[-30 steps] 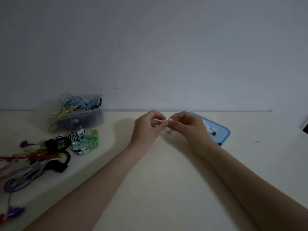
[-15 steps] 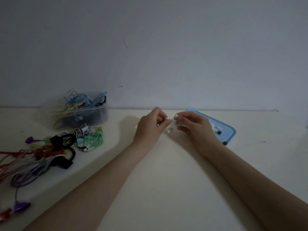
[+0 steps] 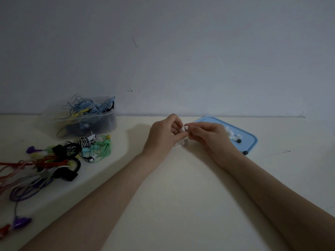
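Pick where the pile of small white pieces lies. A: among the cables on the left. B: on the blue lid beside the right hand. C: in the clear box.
B: the white pieces sit on the blue lid, just behind the right hand.

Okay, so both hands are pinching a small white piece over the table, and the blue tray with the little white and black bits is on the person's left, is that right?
Not quite: the blue tray lies on the person's right, just beyond the right hand, as the head view shows. The rest stands: the left hand and the right hand pinch the small white piece over the table, and the tray holds little white and black bits.
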Available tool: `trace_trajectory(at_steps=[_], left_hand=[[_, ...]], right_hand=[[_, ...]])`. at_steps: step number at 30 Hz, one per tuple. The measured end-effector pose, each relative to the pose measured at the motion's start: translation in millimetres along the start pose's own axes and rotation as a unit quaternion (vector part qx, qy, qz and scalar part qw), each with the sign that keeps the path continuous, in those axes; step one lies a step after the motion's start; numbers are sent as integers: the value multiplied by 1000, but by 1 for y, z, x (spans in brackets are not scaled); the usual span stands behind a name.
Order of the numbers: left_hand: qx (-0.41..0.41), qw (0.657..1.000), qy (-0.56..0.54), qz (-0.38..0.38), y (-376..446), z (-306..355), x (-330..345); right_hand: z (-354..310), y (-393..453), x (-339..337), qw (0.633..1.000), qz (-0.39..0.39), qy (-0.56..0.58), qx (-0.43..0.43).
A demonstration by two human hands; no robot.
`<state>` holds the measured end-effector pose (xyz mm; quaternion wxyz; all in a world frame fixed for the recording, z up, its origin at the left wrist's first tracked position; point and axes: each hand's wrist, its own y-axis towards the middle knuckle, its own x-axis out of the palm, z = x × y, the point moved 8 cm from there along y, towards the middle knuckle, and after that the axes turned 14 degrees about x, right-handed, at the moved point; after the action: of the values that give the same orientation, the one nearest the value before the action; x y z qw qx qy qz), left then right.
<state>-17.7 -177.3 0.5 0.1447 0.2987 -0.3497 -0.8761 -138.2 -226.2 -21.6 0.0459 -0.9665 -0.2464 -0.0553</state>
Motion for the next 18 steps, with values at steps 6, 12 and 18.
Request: trace_trajectory(at_steps=[6,12,18], left_hand=[[-1,999,-50,2,1,-3,4],[-3,998,-63,7,2,-4,3],[22,999,-43,4,2,2,1]], right_hand=[[0,2,-12,999,27,46,4],[1,2,-10,999,11,46,6],[2,1,-5,996,-14,83,25]])
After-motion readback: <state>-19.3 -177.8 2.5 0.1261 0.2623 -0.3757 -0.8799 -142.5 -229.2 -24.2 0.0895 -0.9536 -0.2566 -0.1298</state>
